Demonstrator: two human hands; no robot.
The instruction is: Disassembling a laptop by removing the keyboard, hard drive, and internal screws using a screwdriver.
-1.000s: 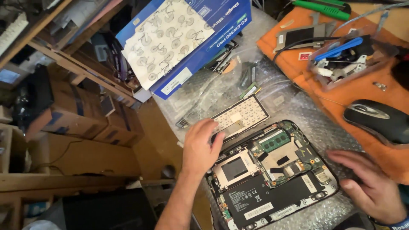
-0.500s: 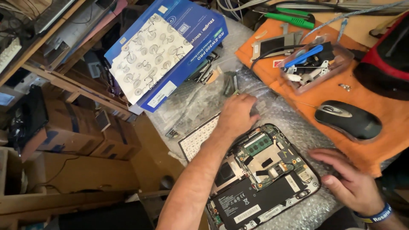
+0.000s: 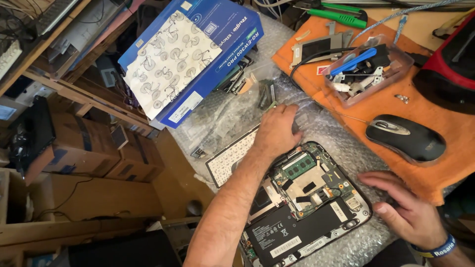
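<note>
From the head view, my left hand [image 3: 278, 132] lies flat and empty on the bubble wrap just above the opened small laptop with bare green circuit board [image 3: 307, 200]. My right hand [image 3: 410, 212] rests open, fingers spread, just right of it.

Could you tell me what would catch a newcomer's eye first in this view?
Probably the opened laptop at bottom centre, its circuit board and black battery bare on bubble wrap. The left hand lies above it, the right hand at its right edge. An orange cloth carries a black mouse.
</note>
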